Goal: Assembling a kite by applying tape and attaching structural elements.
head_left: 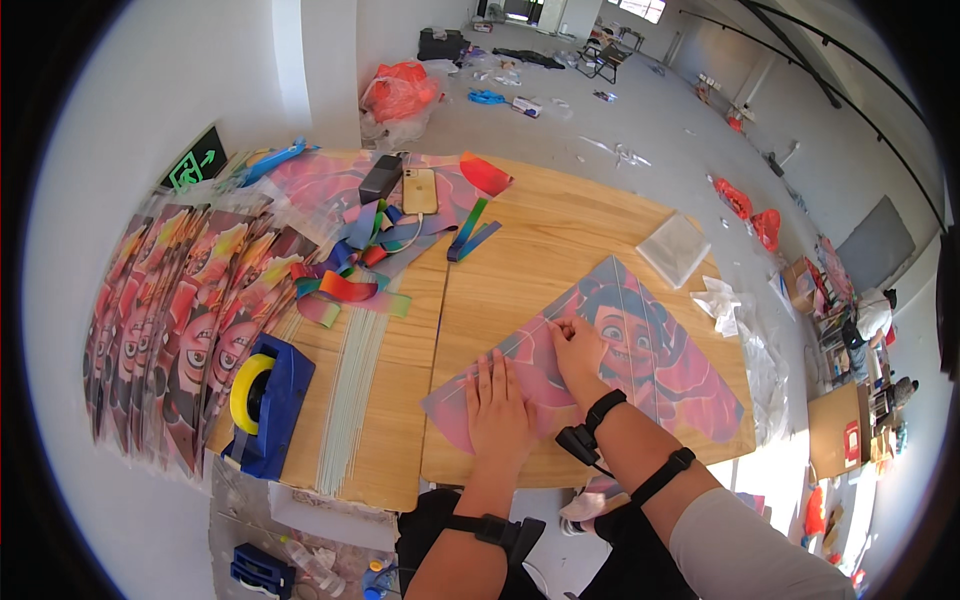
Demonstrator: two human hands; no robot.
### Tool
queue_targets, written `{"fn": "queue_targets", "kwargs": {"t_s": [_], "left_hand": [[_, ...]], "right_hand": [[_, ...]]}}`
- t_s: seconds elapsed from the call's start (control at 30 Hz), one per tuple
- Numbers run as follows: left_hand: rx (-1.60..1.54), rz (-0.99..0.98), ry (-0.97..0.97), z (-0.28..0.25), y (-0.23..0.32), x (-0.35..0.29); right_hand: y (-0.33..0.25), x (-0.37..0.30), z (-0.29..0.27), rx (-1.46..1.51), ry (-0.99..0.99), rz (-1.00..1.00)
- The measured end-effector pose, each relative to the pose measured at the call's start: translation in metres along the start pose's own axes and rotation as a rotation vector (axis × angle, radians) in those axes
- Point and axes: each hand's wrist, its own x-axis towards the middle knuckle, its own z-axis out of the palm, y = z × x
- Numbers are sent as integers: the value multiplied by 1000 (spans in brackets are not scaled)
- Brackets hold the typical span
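A triangular kite (690,395) in pink and red, printed with a cartoon face, lies flat on the wooden table (560,220), crossed by thin pale lines that look like rods. My left hand (500,415) rests palm down on its left part, fingers stretched out. Just to the right, my right hand (582,358) is closed in a pinch at the kite's upper left edge. Whatever sits between those fingertips is too small to make out. A bundle of thin white rods (350,400) lies left of the kite, beside a blue tape dispenser (285,410) with a yellow roll.
Packaged printed kites (190,330) are stacked at the left. Rainbow ribbons (345,287), a phone (420,191) and a black power bank (380,178) occupy the far left. A clear plastic box (674,250) and crumpled white paper (718,304) line the right edge. Red bags (400,92) stand on the floor.
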Motion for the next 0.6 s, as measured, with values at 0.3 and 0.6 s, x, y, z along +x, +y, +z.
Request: {"fn": "queue_targets", "kwargs": {"t_s": [0.3, 0.6], "left_hand": [[0, 7, 5, 2, 0, -1], [1, 9, 1, -3, -4, 0]], "right_hand": [[-1, -2, -2, 14, 8, -12], [2, -2, 5, 86, 8, -4]]}}
